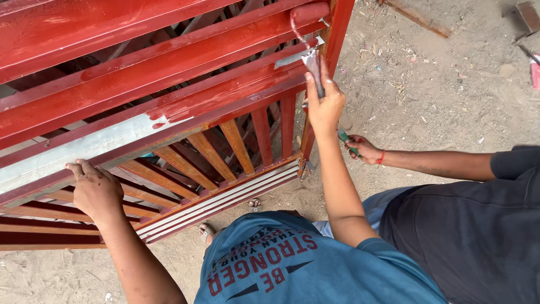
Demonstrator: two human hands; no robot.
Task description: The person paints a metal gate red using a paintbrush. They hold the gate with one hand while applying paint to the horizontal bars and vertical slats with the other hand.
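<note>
Blue shirt [315,264] fills the bottom of the view, nearest the lens.

Gate [169,107]: big metal frame of bars and slats, mostly red with wet gloss, one grey unpainted strip left on a rail. Judged heavy and rigid; fresh coat likely slick and easily smeared, so dry or bare metal is the place to steady it.

Left hand [95,188]: at the gate's lower left, fingers curled over a rail edge, holding it.

Right hand [325,104]: at the gate's right post, closed round the handle of a paint roller [308,14]. Sleeve lies on the top right bar. Roller judged light; grip low on the handle.

Co-worker's hand [364,149]: just right of the post, holding a small green-handled tool [347,141].

Dirt floor [427,84]: beyond the gate, littered.
</note>
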